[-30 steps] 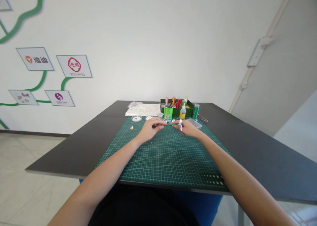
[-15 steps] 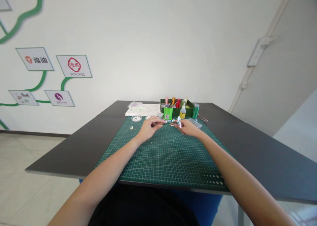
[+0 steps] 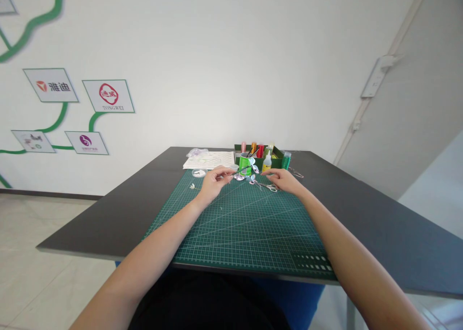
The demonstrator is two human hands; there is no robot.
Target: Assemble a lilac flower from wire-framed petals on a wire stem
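My left hand [image 3: 216,180] is closed in a pinch around the thin dark green stem of a flower [image 3: 252,165]. Its pale blue-white petals point right, in front of a green can [image 3: 245,164]. To the right, my right hand [image 3: 284,179] hovers apart from the stem, fingers drawn together and pointing left. Whatever lies between those fingertips is too small to make out. Scissors [image 3: 269,187] rest on the green cutting mat [image 3: 246,233] just below the right fingers. Small pale petal pieces [image 3: 239,177] lie between the hands.
Behind the hands stand a glue bottle [image 3: 266,163], a green box [image 3: 278,152] with thread spools and a green spool [image 3: 286,160]. White sheets [image 3: 213,159] lie at the back left. A small round dish [image 3: 199,173] and a small white flower [image 3: 193,186] sit left of my hand.
My right hand has moved right, away from the flower, uncovering the scissors. My left hand has shifted slightly left, and the flower's head now sits higher and farther left.
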